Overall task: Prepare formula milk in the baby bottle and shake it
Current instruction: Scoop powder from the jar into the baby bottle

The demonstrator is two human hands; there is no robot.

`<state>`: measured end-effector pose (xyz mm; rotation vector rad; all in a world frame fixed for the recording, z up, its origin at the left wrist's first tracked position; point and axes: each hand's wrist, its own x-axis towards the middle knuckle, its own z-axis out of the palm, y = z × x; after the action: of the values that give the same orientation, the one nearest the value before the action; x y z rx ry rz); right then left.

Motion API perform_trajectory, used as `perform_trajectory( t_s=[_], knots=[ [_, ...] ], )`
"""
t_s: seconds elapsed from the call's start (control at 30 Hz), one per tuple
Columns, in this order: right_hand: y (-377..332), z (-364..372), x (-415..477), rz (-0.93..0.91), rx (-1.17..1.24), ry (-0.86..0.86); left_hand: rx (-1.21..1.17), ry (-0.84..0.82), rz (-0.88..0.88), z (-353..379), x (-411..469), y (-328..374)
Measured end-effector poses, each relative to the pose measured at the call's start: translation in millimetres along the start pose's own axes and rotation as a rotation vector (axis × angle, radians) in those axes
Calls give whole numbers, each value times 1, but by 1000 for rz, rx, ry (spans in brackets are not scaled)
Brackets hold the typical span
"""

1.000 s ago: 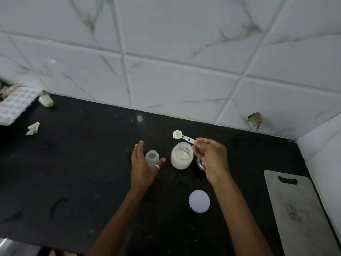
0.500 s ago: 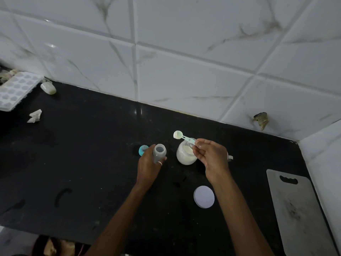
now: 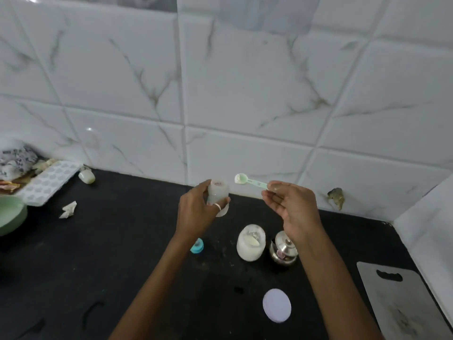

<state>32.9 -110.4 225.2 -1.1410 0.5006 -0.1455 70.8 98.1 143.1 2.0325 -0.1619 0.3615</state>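
My left hand [image 3: 196, 214] grips the small translucent baby bottle [image 3: 217, 192] and holds it up above the black counter, its open mouth facing up. My right hand [image 3: 291, 209] pinches the handle of a green measuring spoon [image 3: 247, 180], whose bowl carries white powder just right of the bottle's mouth. Below on the counter stands the open glass jar of formula powder [image 3: 250, 242]. The jar's white lid [image 3: 277, 306] lies flat near the front. A blue bottle cap [image 3: 197, 246] sits left of the jar.
A small steel lidded pot [image 3: 283, 250] stands right of the jar. A grey cutting board [image 3: 402, 300] lies at the right. At far left are an ice tray [image 3: 47, 182], a green bowl [image 3: 12, 214], a crumpled paper scrap [image 3: 68, 209] and a small white object [image 3: 87, 176].
My left hand took the bottle off the counter and raised it up. The spoon with powder stays level beside its mouth. The camera has tilted, showing more wall.
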Motion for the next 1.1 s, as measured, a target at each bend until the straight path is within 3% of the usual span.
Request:
perform_trajectory(
  t_s=[0.4, 0.67, 1.1],
  knots=[
    [-74, 19, -19, -109, -28, -125, 31, 26, 134, -29, 10, 63],
    [-66, 24, -25, -298, -181, -146, 86, 32, 180, -32, 7, 80],
    [-35, 30, -36, -733, -634, -61, 156, 22, 131, -31, 7, 79]
  ],
)
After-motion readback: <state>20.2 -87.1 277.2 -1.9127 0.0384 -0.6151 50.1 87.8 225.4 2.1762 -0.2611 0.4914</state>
